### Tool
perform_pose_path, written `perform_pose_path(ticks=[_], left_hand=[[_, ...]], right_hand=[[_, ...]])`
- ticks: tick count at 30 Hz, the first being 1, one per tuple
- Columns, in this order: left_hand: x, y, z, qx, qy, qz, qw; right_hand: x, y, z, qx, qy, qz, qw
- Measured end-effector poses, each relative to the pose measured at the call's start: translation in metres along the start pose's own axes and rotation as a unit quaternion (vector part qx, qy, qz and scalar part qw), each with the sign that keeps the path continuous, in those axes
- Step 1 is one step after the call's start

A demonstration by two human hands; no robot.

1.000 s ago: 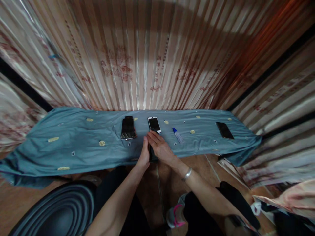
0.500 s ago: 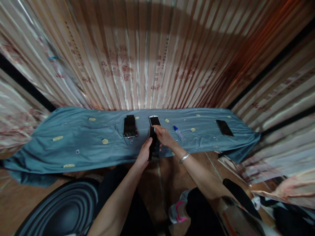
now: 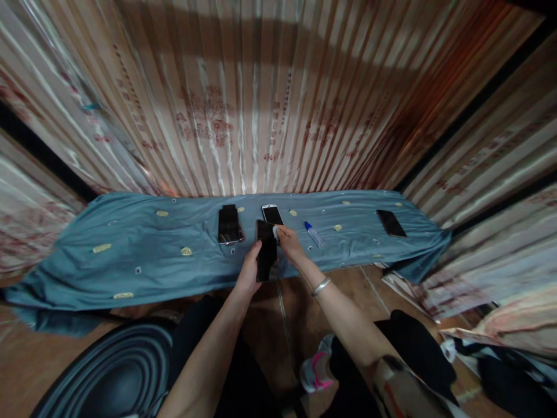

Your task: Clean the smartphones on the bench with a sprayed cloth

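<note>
black phone (image 3: 264,261) gripped by left fingers (image 3: 256,249), right fingers (image 3: 285,233) at its edge, hold unclear; curtain lettering (image 3: 275,123) illegible

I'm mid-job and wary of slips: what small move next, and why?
Probably draw the small pale piece in the right hand down the right edge of the held phone: it sits near that edge's upper end, and the left hand grips the opposite side.

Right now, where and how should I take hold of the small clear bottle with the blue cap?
Probably pinch the small, clear, blue-capped bottle across its body, from above and your near right. It lies on the blue patterned cloth with its cap pointing away and left, leaving the narrow body toward you. Your right hand is nearer than your left hand.
</note>
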State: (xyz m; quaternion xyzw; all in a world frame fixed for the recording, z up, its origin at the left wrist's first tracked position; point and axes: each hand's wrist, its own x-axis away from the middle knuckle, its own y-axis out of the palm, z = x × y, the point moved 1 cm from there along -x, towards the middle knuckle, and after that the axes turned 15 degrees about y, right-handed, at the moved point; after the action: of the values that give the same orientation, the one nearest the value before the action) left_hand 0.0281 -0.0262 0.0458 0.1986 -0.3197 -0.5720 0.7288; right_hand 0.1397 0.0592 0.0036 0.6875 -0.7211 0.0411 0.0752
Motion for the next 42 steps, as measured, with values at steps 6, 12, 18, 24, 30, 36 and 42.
perform_pose_path(ticks=[6, 12, 18, 24, 30, 36, 42], left_hand=[[0.001, 0.002, 0.011, 0.018, -0.019, 0.028, 0.999], [0.003, 0.003, 0.016, 0.035, -0.022, 0.034, 0.999], [0.001, -0.002, 0.016, 0.033, -0.025, -0.004, 0.999], [-0.001, -0.006, 0.015, 0.018, -0.013, -0.044, 0.999], [0.005, -0.005, 0.013, 0.032, -0.032, -0.058, 0.997], [0.007, -0.004, 0.008, 0.055, -0.034, -0.088, 0.994], [0.01, -0.003, 0.009, 0.064, -0.037, -0.058, 0.996]], right_hand=[[0.028, 0.011, 0.008, -0.055, 0.046, -0.024, 0.997], [0.053, 0.009, 0.013, -0.08, 0.064, -0.024, 0.994], [0.09, 0.008, 0.026, -0.091, 0.095, -0.029, 0.991], [0.134, -0.004, 0.046, -0.066, 0.131, -0.064, 0.987], [0.154, -0.037, 0.029, 0.098, -0.013, 0.055, 0.994], [0.137, -0.036, -0.012, 0.142, -0.129, 0.082, 0.978], [0.102, -0.021, -0.033, 0.196, -0.185, 0.126, 0.955]])
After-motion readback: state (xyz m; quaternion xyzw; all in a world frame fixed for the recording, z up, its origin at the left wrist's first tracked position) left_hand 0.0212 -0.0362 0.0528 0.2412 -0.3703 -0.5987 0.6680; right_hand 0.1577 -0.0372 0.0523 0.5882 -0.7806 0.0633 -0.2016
